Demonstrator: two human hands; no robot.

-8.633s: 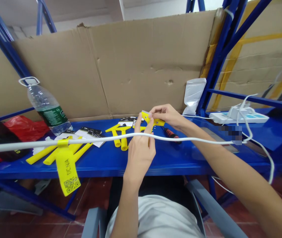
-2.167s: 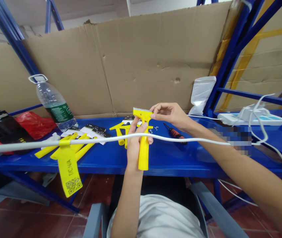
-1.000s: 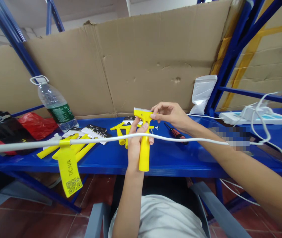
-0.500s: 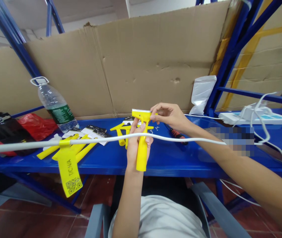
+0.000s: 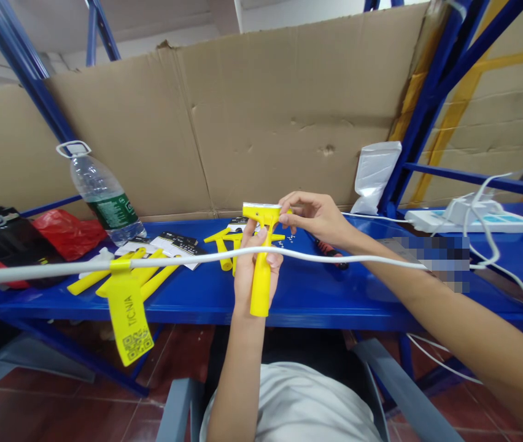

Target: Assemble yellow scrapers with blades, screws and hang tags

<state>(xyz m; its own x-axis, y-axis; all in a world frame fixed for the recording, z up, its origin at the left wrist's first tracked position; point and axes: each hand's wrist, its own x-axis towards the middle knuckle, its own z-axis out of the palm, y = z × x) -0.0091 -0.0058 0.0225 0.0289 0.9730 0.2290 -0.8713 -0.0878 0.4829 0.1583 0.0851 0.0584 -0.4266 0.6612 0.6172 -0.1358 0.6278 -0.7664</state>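
A yellow scraper (image 5: 260, 288) with a metal blade edge along its head is held up over the front of the table, handle pointing down. My left hand (image 5: 245, 270) is wrapped around the upper handle, thumb near the neck. At the right end of the scraper's head, my right hand (image 5: 312, 215) has its thumb and fingertips pinched together; whatever lies between them is too small to make out. Behind my left hand are more yellow scraper parts (image 5: 224, 261), partly covered. Tiny loose pieces (image 5: 291, 239) lie on the table beside them.
A white cable (image 5: 335, 259) with a yellow tag (image 5: 129, 319) crosses before my hands. On the blue table (image 5: 188, 301) are yellow handles (image 5: 158, 282), printed cards (image 5: 176, 245), a water bottle (image 5: 109, 205), a red-and-black screwdriver (image 5: 330, 250) and a power strip (image 5: 510, 220).
The scraper and my left hand have shifted very slightly to the left. My right hand keeps its pinch at the head's right end.
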